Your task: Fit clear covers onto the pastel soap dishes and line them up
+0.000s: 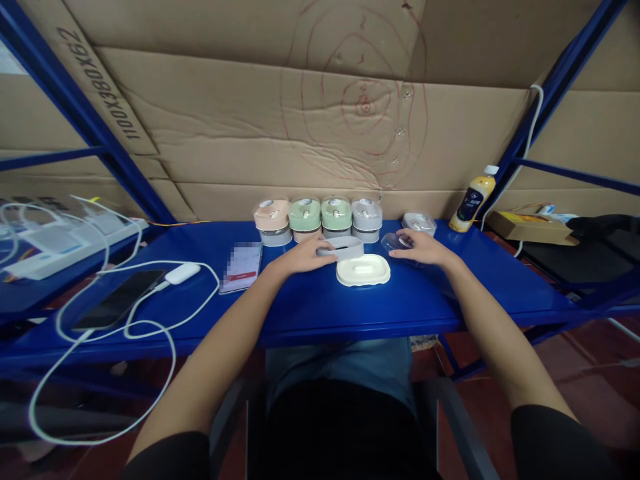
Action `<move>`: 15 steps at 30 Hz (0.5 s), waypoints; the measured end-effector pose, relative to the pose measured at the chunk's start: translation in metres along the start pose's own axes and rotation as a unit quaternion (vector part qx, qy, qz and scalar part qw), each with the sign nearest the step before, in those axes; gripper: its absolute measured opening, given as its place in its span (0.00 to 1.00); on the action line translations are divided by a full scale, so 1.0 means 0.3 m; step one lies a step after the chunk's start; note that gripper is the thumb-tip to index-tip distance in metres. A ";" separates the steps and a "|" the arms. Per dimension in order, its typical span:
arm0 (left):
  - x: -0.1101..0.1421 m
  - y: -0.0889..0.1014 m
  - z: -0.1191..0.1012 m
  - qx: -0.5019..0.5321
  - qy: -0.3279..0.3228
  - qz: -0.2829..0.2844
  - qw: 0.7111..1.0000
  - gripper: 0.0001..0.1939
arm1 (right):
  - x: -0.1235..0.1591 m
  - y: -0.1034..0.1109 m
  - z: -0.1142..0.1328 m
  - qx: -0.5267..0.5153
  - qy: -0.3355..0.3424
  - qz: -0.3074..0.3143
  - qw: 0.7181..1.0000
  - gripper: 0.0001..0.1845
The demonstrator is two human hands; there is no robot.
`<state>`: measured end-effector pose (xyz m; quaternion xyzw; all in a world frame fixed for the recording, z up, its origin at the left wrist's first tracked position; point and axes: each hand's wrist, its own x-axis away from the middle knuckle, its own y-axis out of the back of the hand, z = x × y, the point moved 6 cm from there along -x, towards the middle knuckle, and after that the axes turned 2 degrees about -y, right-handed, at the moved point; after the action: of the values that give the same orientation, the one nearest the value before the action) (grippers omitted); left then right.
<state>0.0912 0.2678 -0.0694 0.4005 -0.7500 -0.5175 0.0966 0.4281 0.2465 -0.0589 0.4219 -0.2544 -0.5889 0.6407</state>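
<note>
My left hand [306,255] is closed on the left end of a grey oval box part [350,249] that has a dark slot in its top. My right hand [425,248] grips a clear plastic lid [391,244] by its right side, just above the blue table. Between the hands and nearer to me lies a cream oval base [363,271] with a small raised piece in its middle. Behind them stand stacked oval boxes with clear tops: a pink one [273,215], two green ones [305,215] and a grey one [367,215].
Another clear-topped box [419,223] sits behind my right hand. A juice bottle [473,200] stands at the back right, by an open carton [533,228]. To the left lie a phone with a lit screen [241,267], a dark phone [120,300] and looped white cables [175,357].
</note>
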 end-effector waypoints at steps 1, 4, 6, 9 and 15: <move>0.001 0.002 -0.018 0.008 -0.009 -0.013 1.000 0.26 | 0.001 0.007 -0.001 -0.004 -0.002 -0.014 1.000 0.44; 0.004 -0.016 -0.099 0.033 -0.050 -0.024 0.998 0.26 | 0.003 0.027 -0.003 -0.022 -0.004 -0.057 0.998 0.45; 0.004 -0.045 -0.157 0.053 -0.081 -0.012 0.995 0.25 | 0.005 0.036 -0.001 -0.036 0.004 -0.084 0.996 0.44; 0.005 -0.097 -0.213 0.070 -0.103 0.005 0.992 0.29 | 0.009 0.044 0.011 -0.054 0.023 -0.112 0.992 0.43; -0.002 -0.166 -0.193 0.094 -0.051 0.002 0.994 0.61 | 0.053 0.018 0.155 -0.060 0.159 -0.098 0.981 0.45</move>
<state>0.1488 0.2205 -0.0858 0.3796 -0.7999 -0.4644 0.0208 0.3957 0.2196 -0.0332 0.4939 -0.0710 -0.5883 0.6364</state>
